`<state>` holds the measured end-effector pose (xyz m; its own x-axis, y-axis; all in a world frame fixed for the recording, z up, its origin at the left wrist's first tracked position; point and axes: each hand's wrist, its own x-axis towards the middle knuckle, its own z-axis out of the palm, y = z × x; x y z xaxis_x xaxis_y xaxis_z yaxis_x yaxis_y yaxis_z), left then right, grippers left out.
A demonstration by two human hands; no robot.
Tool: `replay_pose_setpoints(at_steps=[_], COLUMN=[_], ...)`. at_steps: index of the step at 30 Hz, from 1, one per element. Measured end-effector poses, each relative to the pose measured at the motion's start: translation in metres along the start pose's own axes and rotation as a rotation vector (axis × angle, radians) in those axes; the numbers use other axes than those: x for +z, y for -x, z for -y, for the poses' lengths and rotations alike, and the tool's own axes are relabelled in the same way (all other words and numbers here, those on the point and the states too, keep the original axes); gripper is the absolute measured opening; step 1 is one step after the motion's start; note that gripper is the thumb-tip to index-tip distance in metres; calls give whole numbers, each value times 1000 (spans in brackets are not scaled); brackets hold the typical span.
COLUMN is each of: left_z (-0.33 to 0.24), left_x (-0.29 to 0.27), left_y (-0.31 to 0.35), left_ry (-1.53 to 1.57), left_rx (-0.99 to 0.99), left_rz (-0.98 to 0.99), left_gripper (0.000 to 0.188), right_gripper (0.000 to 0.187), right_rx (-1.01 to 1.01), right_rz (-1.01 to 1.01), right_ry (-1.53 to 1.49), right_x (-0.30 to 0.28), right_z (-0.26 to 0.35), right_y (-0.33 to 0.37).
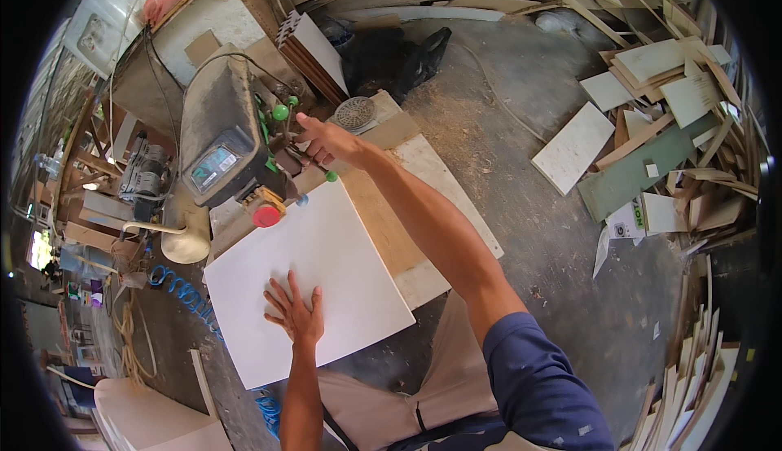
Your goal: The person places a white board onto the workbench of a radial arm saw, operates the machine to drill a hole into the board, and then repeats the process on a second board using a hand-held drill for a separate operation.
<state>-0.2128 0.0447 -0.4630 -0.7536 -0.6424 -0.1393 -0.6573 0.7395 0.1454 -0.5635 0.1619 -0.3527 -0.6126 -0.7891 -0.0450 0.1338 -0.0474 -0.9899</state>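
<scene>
A white rectangular panel (326, 259) lies on the wooden table of a dusty drill press (213, 113), its near edge reaching out over my legs. My left hand (298, 312) rests flat on the panel with its fingers spread. Beside the machine's feed handle, which has green ball knobs (280, 113), is my right hand (327, 140). Its fingers are apart and partly bent near the spokes; whether they touch the handle cannot be made out. A red round button (266, 215) sits on the machine just above the panel. The drill bit is hidden.
Stacked board offcuts (643, 125) fill the right side. Sawdust (460, 117) covers part of the floor. Behind the table are a black plastic bag (419, 64) and leaning boards (314, 56). A coiled blue air hose (183, 292) hangs at the left.
</scene>
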Motion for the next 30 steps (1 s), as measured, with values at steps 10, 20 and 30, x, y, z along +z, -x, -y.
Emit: replay_pose_setpoints(at_steps=[10,20,30], left_z=[-1,-23,-23], left_x=[-5,-11,-20], left_y=[-2,-9,-6], left_ry=[7,77,111], left_rx=[-32,-106,-118], left_rz=[91,103,30], left_gripper=[94,107,104], right_gripper=[85,59,27], right_rx=[-78,-276,-396], right_rz=[-232,-327,-364], right_ry=[-223,-386,-265], right_x=[24,35,41], right_z=[21,65,68], right_y=[-38,-29,-19])
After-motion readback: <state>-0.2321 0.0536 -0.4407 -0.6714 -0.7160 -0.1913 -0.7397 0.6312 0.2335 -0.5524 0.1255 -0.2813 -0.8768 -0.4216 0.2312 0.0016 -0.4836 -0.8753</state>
